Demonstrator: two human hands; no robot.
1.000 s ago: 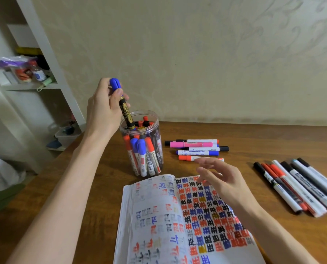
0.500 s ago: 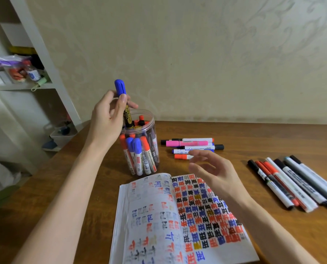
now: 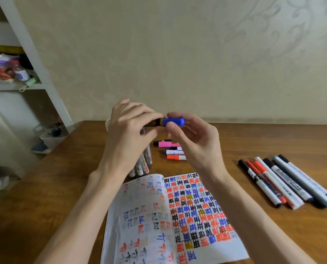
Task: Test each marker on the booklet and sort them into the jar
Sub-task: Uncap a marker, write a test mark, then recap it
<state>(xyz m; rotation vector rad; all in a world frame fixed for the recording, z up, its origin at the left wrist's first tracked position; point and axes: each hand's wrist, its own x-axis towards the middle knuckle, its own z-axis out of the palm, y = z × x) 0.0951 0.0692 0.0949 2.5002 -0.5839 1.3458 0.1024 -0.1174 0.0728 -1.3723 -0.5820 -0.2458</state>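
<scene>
A marker [image 3: 159,122] is being held level in the grip of the left hand [image 3: 128,130] while its blue cap [image 3: 176,121] is being pinched by the right hand [image 3: 195,141], beyond the booklet [image 3: 168,216]

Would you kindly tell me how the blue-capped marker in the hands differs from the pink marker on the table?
The blue-capped dark marker is held in the air, left hand gripping its barrel, right hand pinching its cap; the pink marker lies on the wooden table. The former's barrel is dark, the latter's pink. Both lie roughly crosswise.
</scene>
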